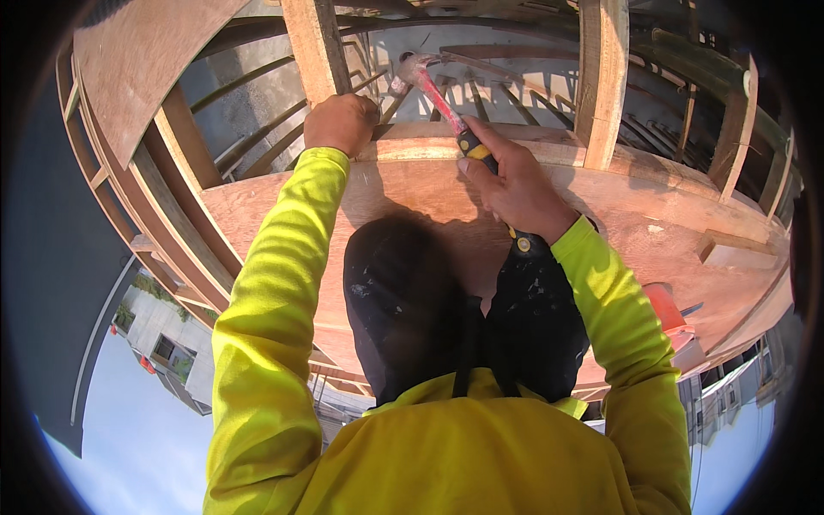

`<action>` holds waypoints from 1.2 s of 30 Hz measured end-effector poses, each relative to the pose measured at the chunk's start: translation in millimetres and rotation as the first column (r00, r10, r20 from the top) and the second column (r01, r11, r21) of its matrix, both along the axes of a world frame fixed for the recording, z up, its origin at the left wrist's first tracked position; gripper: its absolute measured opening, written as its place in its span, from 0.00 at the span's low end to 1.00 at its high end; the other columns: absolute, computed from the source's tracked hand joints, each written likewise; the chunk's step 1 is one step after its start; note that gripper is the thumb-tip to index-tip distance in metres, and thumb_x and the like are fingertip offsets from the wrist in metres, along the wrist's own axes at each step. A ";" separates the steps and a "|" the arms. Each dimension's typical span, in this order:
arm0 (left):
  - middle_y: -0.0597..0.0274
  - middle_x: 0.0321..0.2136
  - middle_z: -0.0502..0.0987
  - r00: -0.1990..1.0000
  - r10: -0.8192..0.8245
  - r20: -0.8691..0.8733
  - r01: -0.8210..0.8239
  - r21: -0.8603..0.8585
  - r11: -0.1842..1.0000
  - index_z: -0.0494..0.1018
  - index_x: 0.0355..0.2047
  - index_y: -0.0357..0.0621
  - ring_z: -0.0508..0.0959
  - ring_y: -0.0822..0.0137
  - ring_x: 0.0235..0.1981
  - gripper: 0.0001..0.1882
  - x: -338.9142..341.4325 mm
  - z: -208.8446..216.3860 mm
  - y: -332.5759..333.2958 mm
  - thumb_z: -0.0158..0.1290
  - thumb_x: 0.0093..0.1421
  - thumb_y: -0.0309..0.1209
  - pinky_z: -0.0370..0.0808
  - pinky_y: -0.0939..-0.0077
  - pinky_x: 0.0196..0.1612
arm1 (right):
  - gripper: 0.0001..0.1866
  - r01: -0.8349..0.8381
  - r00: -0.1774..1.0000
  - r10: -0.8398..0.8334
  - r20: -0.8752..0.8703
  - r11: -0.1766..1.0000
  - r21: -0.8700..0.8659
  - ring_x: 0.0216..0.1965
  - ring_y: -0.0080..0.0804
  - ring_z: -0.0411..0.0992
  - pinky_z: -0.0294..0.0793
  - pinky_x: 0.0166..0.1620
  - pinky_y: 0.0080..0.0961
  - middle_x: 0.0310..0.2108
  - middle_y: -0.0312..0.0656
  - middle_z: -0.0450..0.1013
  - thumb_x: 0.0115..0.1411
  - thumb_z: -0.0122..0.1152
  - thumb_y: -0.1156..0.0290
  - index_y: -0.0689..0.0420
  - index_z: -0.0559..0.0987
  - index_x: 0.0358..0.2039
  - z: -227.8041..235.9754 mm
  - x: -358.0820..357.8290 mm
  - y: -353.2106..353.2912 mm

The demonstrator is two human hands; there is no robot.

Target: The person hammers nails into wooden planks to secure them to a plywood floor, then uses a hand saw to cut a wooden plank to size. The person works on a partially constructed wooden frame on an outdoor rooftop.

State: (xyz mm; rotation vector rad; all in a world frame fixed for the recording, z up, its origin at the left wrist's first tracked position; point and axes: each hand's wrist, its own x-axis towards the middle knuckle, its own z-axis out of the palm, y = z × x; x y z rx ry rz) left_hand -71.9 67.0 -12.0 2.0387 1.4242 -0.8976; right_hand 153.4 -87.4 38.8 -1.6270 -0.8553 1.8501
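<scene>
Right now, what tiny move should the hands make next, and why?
Maybe ease the hammer slowly toward the wooden post: the right hand grips the hammer, which isn't touching the post, and the left hand, at the post's lower end, could get bumped.

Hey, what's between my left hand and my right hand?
In the head view, a stretch of wooden rail shows between the left hand and the right hand, which grips the hammer.
</scene>
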 end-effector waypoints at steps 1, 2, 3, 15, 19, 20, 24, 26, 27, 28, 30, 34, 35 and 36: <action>0.54 0.36 0.85 1.000 -0.008 0.002 0.008 0.013 1.000 0.86 0.41 0.64 0.85 0.49 0.40 0.12 -1.6 1.2 -2.3 0.55 0.64 0.44 0.81 0.56 0.46 | 0.33 0.054 0.998 -0.054 0.034 0.998 0.020 0.31 0.29 0.71 0.75 0.37 0.27 0.32 0.42 0.73 0.70 0.59 0.69 0.67 0.60 0.70 4.2 1.0 4.5; 0.54 0.36 0.85 1.000 -0.016 0.003 0.016 0.027 1.000 0.86 0.41 0.64 0.85 0.49 0.40 0.12 -2.8 2.4 -4.6 0.54 0.64 0.44 0.81 0.55 0.46 | 0.34 0.153 0.988 -0.154 0.032 0.988 0.033 0.31 0.29 0.71 0.75 0.38 0.28 0.32 0.43 0.73 0.69 0.59 0.69 0.66 0.59 0.71 6.5 0.2 9.9; 0.54 0.36 0.85 0.999 -0.033 -0.016 0.033 0.037 0.999 0.86 0.41 0.64 0.85 0.49 0.40 0.12 -2.2 2.7 -7.3 0.55 0.64 0.45 0.81 0.55 0.45 | 0.34 0.249 0.968 -0.250 0.028 0.968 0.042 0.31 0.29 0.71 0.76 0.38 0.28 0.32 0.43 0.73 0.69 0.60 0.69 0.65 0.59 0.71 11.0 -0.6 13.0; 0.50 0.29 0.84 0.990 -0.117 0.075 0.101 0.194 0.976 0.86 0.33 0.54 0.85 0.47 0.34 0.14 -6.0 -3.3 -22.6 0.54 0.64 0.44 0.81 0.53 0.40 | 0.35 0.514 0.854 -0.512 -0.091 0.858 -0.004 0.20 0.19 0.69 0.72 0.24 0.22 0.30 0.37 0.72 0.72 0.56 0.67 0.57 0.57 0.74 16.2 -16.2 21.3; 0.49 0.31 0.84 0.997 -0.074 0.035 0.068 0.148 0.987 0.86 0.35 0.55 0.85 0.47 0.36 0.12 -2.9 -3.2 -23.5 0.55 0.63 0.43 0.81 0.54 0.42 | 0.34 0.070 0.984 -0.102 -0.143 0.975 -0.212 0.19 0.18 0.67 0.71 0.22 0.21 0.28 0.34 0.70 0.72 0.56 0.68 0.56 0.57 0.74 15.6 -17.5 -0.8; 0.50 0.31 0.84 0.996 -0.075 0.048 0.068 0.144 0.987 0.86 0.35 0.55 0.85 0.47 0.36 0.12 -1.8 -1.7 -22.1 0.56 0.63 0.43 0.81 0.54 0.42 | 0.33 0.053 0.993 -0.069 -0.090 0.984 -0.170 0.19 0.18 0.67 0.70 0.22 0.22 0.27 0.34 0.69 0.72 0.56 0.68 0.55 0.57 0.74 14.5 -13.3 -6.1; 0.52 0.32 0.84 0.995 -0.082 0.058 0.074 0.132 0.988 0.85 0.36 0.57 0.85 0.48 0.36 0.11 -7.7 1.3 -26.0 0.56 0.62 0.43 0.81 0.54 0.42 | 0.33 0.344 0.932 -0.354 -0.073 0.931 -0.120 0.19 0.18 0.68 0.70 0.22 0.23 0.28 0.35 0.70 0.72 0.55 0.68 0.54 0.57 0.75 22.1 -6.0 15.6; 0.54 0.32 0.85 0.993 -0.101 0.063 0.092 0.137 0.986 0.85 0.36 0.57 0.85 0.50 0.36 0.09 -9.7 1.2 -29.4 0.57 0.60 0.40 0.81 0.55 0.42 | 0.33 0.645 0.764 -0.642 -0.060 0.761 0.074 0.19 0.18 0.68 0.70 0.22 0.23 0.28 0.35 0.70 0.72 0.55 0.69 0.54 0.57 0.75 15.9 -17.7 26.1; 0.55 0.31 0.85 0.992 -0.105 0.070 0.094 0.146 0.985 0.85 0.36 0.57 0.85 0.51 0.36 0.08 -10.0 1.5 -31.1 0.58 0.59 0.38 0.81 0.56 0.41 | 0.33 0.520 0.852 -0.520 -0.060 0.854 -0.023 0.19 0.18 0.67 0.70 0.22 0.22 0.28 0.34 0.70 0.72 0.55 0.69 0.54 0.57 0.75 16.2 -21.4 20.4; 0.56 0.31 0.85 0.990 -0.113 0.087 0.099 0.159 0.982 0.86 0.35 0.56 0.86 0.52 0.36 0.08 -8.8 0.2 -29.6 0.58 0.58 0.35 0.81 0.57 0.41 | 0.34 0.381 0.919 -0.389 -0.066 0.918 -0.111 0.19 0.17 0.67 0.70 0.22 0.22 0.28 0.34 0.70 0.72 0.55 0.69 0.54 0.57 0.75 15.8 -24.1 10.3; 0.56 0.31 0.85 0.990 -0.104 0.098 0.089 0.150 0.985 0.85 0.34 0.56 0.86 0.52 0.36 0.08 -10.9 -2.8 -27.1 0.57 0.58 0.35 0.81 0.58 0.41 | 0.34 0.122 0.988 -0.136 -0.073 0.978 -0.169 0.19 0.17 0.67 0.70 0.22 0.22 0.28 0.34 0.70 0.72 0.55 0.69 0.54 0.55 0.75 9.5 -16.1 -6.0; 0.54 0.30 0.85 0.986 -0.065 0.152 0.039 0.164 0.986 0.85 0.33 0.55 0.85 0.51 0.35 0.08 -16.7 8.3 -35.1 0.56 0.59 0.33 0.81 0.58 0.41 | 0.33 0.293 0.949 -0.308 -0.068 0.942 -0.164 0.19 0.17 0.67 0.70 0.21 0.20 0.26 0.34 0.69 0.73 0.53 0.69 0.56 0.56 0.75 32.0 -0.3 21.0; 0.54 0.30 0.85 0.985 -0.095 0.147 0.069 0.174 0.982 0.85 0.34 0.55 0.85 0.51 0.35 0.08 -17.7 5.4 -33.1 0.56 0.59 0.33 0.81 0.58 0.41 | 0.32 0.464 0.882 -0.468 -0.050 0.883 -0.077 0.19 0.17 0.66 0.70 0.21 0.20 0.26 0.34 0.69 0.73 0.53 0.69 0.56 0.56 0.74 28.5 -10.5 27.0; 0.54 0.31 0.85 0.982 -0.125 0.141 0.098 0.183 0.978 0.85 0.34 0.55 0.85 0.51 0.35 0.08 -17.1 -0.1 -30.5 0.56 0.59 0.33 0.81 0.58 0.41 | 0.32 0.616 0.787 -0.615 -0.049 0.788 0.013 0.19 0.17 0.66 0.70 0.21 0.20 0.26 0.34 0.68 0.74 0.53 0.69 0.56 0.56 0.74 20.5 -21.3 34.6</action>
